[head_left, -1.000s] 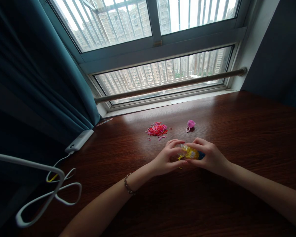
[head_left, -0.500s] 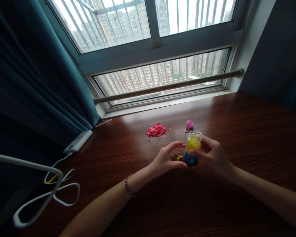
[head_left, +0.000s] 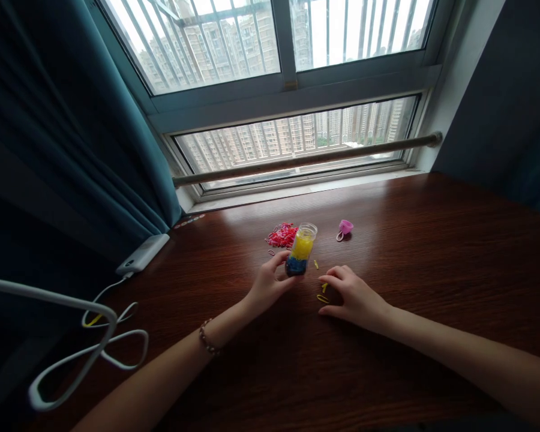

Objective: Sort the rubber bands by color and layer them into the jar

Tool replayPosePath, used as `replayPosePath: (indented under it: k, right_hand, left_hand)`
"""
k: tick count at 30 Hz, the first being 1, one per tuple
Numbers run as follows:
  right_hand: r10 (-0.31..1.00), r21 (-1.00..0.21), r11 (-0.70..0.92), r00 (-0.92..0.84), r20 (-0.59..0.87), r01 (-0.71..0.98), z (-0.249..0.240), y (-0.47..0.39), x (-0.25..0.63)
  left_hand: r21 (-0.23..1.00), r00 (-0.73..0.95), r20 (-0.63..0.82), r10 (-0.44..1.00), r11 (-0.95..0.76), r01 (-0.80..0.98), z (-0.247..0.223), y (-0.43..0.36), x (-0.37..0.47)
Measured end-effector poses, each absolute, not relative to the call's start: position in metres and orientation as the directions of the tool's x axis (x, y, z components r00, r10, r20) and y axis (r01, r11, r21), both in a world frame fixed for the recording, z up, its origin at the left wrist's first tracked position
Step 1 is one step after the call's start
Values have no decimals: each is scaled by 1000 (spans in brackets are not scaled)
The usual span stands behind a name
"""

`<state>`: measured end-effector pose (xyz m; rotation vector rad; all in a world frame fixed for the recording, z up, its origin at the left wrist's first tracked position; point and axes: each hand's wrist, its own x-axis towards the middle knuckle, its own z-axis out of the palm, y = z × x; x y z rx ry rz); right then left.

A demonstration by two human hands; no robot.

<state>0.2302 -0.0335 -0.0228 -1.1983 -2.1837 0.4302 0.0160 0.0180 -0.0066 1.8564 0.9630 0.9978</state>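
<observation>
My left hand (head_left: 270,280) grips a small clear jar (head_left: 302,247) low on its side. The jar is uncapped and tilts slightly, with yellow bits above a dark blue layer inside. On the table beside it lie a few yellow rubber bands (head_left: 323,297). Over these, my right hand (head_left: 348,296) hovers or rests with thumb and fingers apart, nothing visibly held between them. Partly behind the jar is a pile of red and pink rubber bands (head_left: 281,235). Farther right sits a pink cap with a loop (head_left: 345,227).
The brown wooden table (head_left: 414,258) reaches back to a window with a horizontal rail (head_left: 306,161). A white power bank (head_left: 143,254) with a looping white cable (head_left: 110,324) lies at the left, near a blue curtain (head_left: 130,150).
The jar has passed from my right hand to my left and moved left, toward the red pile. My right hand has come down beside the yellow bands, which are now uncovered.
</observation>
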Motion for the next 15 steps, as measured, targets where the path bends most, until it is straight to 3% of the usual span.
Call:
replayPosePath:
  k: [6, 11, 15]
  right_hand:
    - [849, -545, 528, -429, 309, 652, -30, -24, 231]
    - [813, -431, 580, -526, 250, 691, -19, -4, 228]
    - [847, -471, 532, -439, 301, 703, -13, 29, 225]
  left_hand:
    - [923, 363, 205, 909, -303, 238, -31, 12, -6]
    - [922, 316, 223, 922, -305, 239, -31, 14, -5]
    - [925, 265, 222, 938, -289, 246, -30, 17, -7]
